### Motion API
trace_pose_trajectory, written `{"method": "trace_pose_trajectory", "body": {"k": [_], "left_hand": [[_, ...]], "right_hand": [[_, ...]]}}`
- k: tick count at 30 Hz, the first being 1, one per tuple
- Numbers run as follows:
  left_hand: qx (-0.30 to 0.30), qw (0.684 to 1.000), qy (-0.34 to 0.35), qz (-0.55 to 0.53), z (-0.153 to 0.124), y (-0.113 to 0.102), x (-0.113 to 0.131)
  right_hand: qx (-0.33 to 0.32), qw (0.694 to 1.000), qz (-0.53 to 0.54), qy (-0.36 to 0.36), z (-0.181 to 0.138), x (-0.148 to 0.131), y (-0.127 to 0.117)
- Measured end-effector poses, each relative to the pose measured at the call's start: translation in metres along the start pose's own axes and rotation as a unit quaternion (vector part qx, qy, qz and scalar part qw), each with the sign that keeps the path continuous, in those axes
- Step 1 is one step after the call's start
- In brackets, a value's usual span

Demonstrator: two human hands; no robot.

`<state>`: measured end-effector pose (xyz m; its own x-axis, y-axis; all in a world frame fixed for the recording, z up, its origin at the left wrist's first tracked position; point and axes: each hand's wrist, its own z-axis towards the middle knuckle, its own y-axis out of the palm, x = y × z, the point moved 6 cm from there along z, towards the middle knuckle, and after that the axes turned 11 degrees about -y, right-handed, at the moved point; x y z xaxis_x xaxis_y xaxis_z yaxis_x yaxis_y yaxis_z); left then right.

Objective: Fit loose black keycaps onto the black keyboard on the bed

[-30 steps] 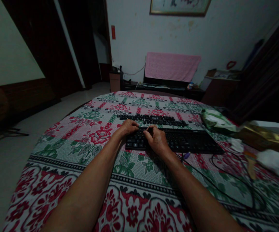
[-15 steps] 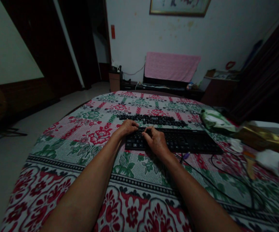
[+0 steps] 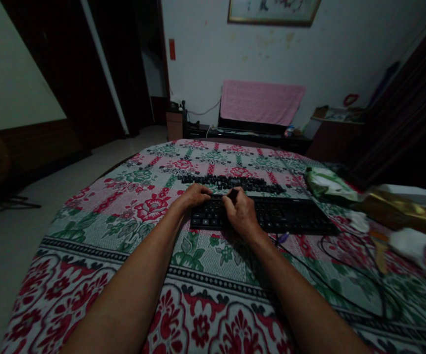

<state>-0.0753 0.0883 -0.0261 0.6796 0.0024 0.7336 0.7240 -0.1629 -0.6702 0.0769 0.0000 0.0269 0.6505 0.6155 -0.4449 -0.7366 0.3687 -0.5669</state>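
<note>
A black computer keyboard (image 3: 297, 214) lies flat on the patterned cloth in front of me. My left hand (image 3: 198, 195) is closed at its far left corner, thumb and fingers resting on the edge. Over the keys just right of that, my right hand (image 3: 242, 210) is closed, with a small black thing (image 3: 234, 193) showing between thumb and forefinger; its exact kind is too dark to tell. Loose black keycaps (image 3: 257, 185) are strewn in a band along the keyboard's far side.
A flowered cloth (image 3: 124, 275) covers the table. The keyboard's cable (image 3: 330, 290) loops to the right, with a purple plug (image 3: 283, 238) near the front edge. At the right lie a brush (image 3: 381, 255), crumpled white tissue (image 3: 411, 246), a green-and-white packet (image 3: 326, 184) and a gold box (image 3: 400, 206).
My right hand has turned and shifted slightly right, its fingers drawn in more tightly, and a black thing now shows between them. My left hand stays at the keyboard's corner.
</note>
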Motion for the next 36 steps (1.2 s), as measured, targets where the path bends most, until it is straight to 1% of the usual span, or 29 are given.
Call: {"method": "trace_pose_trajectory", "body": {"k": [2, 4, 6, 7, 8, 9, 10, 12, 13, 15, 18, 21, 24, 26, 28, 29, 31, 34, 36], "left_hand": [[-0.007, 1.0, 0.001, 0.002, 0.0, 0.0, 0.0], [0.003, 1.0, 0.012, 0.007, -0.003, -0.004, 0.004], [0.023, 0.999, 0.035, 0.023, -0.009, -0.01, 0.014], [0.022, 0.998, 0.051, 0.038, -0.013, -0.011, 0.021], [0.005, 0.997, 0.069, 0.045, -0.017, -0.01, 0.028], [-0.024, 0.996, 0.077, 0.037, -0.021, -0.008, 0.034], [-0.064, 0.994, 0.08, 0.025, -0.025, -0.004, 0.039], [-0.124, 0.987, 0.1, 0.004, -0.032, 0.006, 0.049], [-0.144, 0.983, 0.112, -0.01, -0.033, 0.01, 0.053], [-0.15, 0.98, 0.129, -0.035, -0.034, 0.015, 0.057], [-0.121, 0.981, 0.14, -0.05, -0.033, 0.018, 0.057], [-0.07, 0.984, 0.165, -0.011, -0.035, 0.017, 0.06], [0.005, 0.972, 0.221, 0.084, -0.043, 0.014, 0.07], [0.042, 0.951, 0.257, 0.168, -0.046, 0.016, 0.076], [0.068, 0.931, 0.272, 0.232, -0.046, 0.018, 0.077], [0.077, 0.928, 0.269, 0.247, -0.044, 0.017, 0.075], [0.1, 0.935, 0.242, 0.238, -0.038, 0.01, 0.068], [0.153, 0.958, 0.157, 0.182, -0.025, -0.009, 0.049], [0.166, 0.968, 0.093, 0.162, -0.016, -0.018, 0.036]], "right_hand": [[-0.003, 1.0, 0.005, 0.002, 0.001, 0.003, 0.001], [-0.008, 1.0, 0.014, 0.006, 0.0, 0.006, 0.002], [0.005, 1.0, 0.022, 0.019, -0.002, 0.012, 0.001], [0.016, 0.999, 0.027, 0.028, -0.002, 0.015, 0.0], [0.028, 0.998, 0.034, 0.04, -0.003, 0.018, -0.001], [0.04, 0.997, 0.043, 0.055, -0.004, 0.021, -0.002], [0.052, 0.995, 0.055, 0.072, -0.004, 0.025, -0.003], [0.076, 0.988, 0.085, 0.106, -0.006, 0.032, -0.004], [0.088, 0.984, 0.101, 0.121, -0.006, 0.035, -0.005], [0.108, 0.974, 0.134, 0.146, -0.007, 0.04, -0.004], [0.112, 0.962, 0.177, 0.173, -0.008, 0.046, 0.0], [0.109, 0.957, 0.193, 0.189, -0.008, 0.048, 0.001], [0.115, 0.956, 0.187, 0.193, -0.009, 0.048, 0.0], [0.123, 0.957, 0.184, 0.188, -0.009, 0.048, -0.002], [0.133, 0.956, 0.186, 0.184, -0.009, 0.048, -0.003], [0.137, 0.955, 0.19, 0.184, -0.009, 0.048, -0.003], [0.137, 0.953, 0.194, 0.188, -0.009, 0.049, -0.003], [0.122, 0.954, 0.192, 0.193, -0.01, 0.049, -0.001], [0.114, 0.955, 0.193, 0.196, -0.011, 0.049, 0.001]]}}
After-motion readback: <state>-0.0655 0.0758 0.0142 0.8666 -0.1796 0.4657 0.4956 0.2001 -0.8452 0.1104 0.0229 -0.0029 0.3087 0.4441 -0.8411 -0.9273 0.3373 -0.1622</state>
